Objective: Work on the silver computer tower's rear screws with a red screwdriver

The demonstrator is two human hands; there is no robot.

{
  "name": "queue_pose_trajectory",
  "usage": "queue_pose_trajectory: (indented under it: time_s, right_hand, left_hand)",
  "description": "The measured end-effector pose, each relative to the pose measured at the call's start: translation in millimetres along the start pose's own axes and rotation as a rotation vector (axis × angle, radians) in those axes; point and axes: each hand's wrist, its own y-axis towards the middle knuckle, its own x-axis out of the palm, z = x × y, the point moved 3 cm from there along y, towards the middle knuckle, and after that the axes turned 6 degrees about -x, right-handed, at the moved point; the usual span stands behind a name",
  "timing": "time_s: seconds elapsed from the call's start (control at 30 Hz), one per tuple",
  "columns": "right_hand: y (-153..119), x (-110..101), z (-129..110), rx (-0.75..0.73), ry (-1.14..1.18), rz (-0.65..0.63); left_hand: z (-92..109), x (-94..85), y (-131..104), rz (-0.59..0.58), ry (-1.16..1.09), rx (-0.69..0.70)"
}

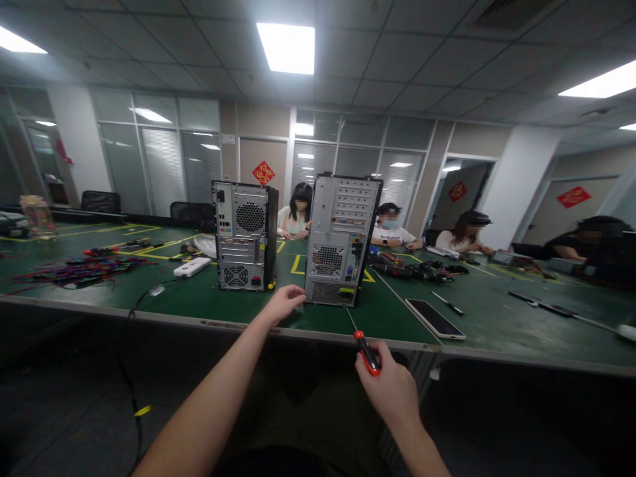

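Upright on the table stands a computer case [325, 215], its grey back panel facing me. My right hand [392, 391] is closed round the black-and-red handle of a screwdriver [366, 352]. The screwdriver's shaft points up and away, with its tip at the bottom edge of the back panel; whether it sits in a screw is too small to tell. At the lower left corner of that case is my left hand [284, 306], fingers stretched toward the panel edge and seemingly touching it. A second computer case [241, 228] stands to the left, also back toward me.
On the green table [179, 301] lie a bundle of coloured cables [89, 270], a white power strip [192, 267], a phone [434, 319], another screwdriver [448, 303] and black cables [422, 270]. Several people sit across the table and to the right. A black cord [130, 344] hangs over the front edge.
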Motion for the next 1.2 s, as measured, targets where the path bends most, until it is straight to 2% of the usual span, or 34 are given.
queue_pose_trajectory:
  time_s: [0.13, 0.3, 0.6, 1.0, 1.2]
  right_hand:
    - [-4.3, -1.1, 7.6, 0.015, -0.034, -0.013]
    - [-5.2, 0.7, 6.8, -0.005, -0.042, 0.007]
    - [-1.3, 2.2, 5.2, 0.010, -0.040, 0.014]
    - [5.2, -3.0, -0.5, 0.009, -0.059, 0.041]
    - [7.7, -2.4, -4.1, 0.130, -0.084, -0.060]
  left_hand:
    - [1.9, -0.1, -0.5, 0.048, 0.019, 0.013]
    - [0.3, -0.2, 0.1, 0.054, 0.027, 0.008]
    - [-9.6, -1.1, 6.1, 0.004, -0.014, 0.022]
    - [-3.2, 2.0, 2.1, -0.017, -0.032, -0.003]
    - [-4.8, 3.0, 4.4, -0.007, -0.040, -0.012]
